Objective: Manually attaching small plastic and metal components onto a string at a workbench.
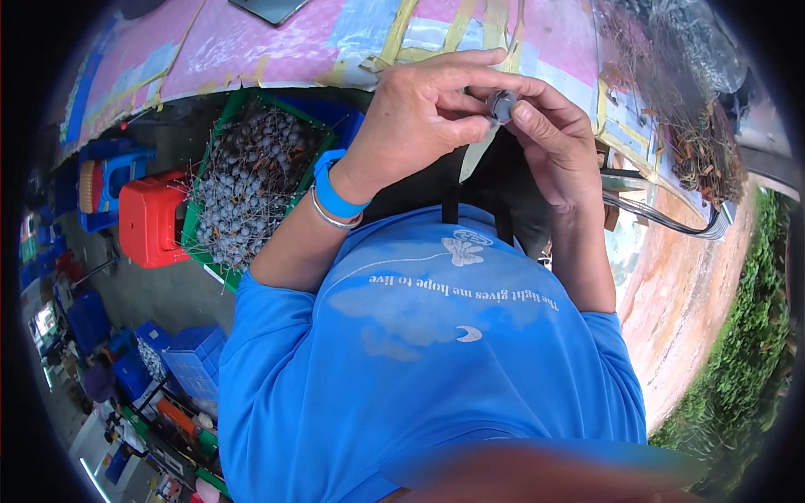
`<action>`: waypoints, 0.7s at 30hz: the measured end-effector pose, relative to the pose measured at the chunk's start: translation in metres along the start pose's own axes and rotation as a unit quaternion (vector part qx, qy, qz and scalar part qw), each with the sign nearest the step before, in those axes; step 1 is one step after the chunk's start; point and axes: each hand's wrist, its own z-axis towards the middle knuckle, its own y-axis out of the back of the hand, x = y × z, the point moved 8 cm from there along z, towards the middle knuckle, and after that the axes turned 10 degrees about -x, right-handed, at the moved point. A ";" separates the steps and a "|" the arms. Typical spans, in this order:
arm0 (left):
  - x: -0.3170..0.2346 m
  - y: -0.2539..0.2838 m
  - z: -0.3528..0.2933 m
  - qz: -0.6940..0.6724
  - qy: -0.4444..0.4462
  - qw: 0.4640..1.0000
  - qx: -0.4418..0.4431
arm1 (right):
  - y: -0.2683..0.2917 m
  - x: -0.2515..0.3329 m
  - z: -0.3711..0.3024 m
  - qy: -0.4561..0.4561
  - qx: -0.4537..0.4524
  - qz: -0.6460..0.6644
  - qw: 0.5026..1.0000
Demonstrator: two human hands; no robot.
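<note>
A small, round, dark grey piece is between my two hands, just over the table's near edge. My right hand pinches it between thumb and fingers. My left hand, with a blue band and a metal bangle at its wrist, closes on the same piece from the other side, its thumb and index finger at the piece. My fingers cover part of it, so its exact kind cannot be made out. A pale, pointed strip hangs down below the hands; whether it is joined to the piece is unclear.
The table has a pink, taped cover, with a dark flat device on it. Dry, thin stems lie at the right. To my left stand a green crate of grey balls on wires and a red stool.
</note>
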 end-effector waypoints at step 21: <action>-0.032 0.016 -0.014 0.008 -0.123 0.991 -0.047 | 0.000 0.028 -0.014 0.153 0.019 -0.022 0.988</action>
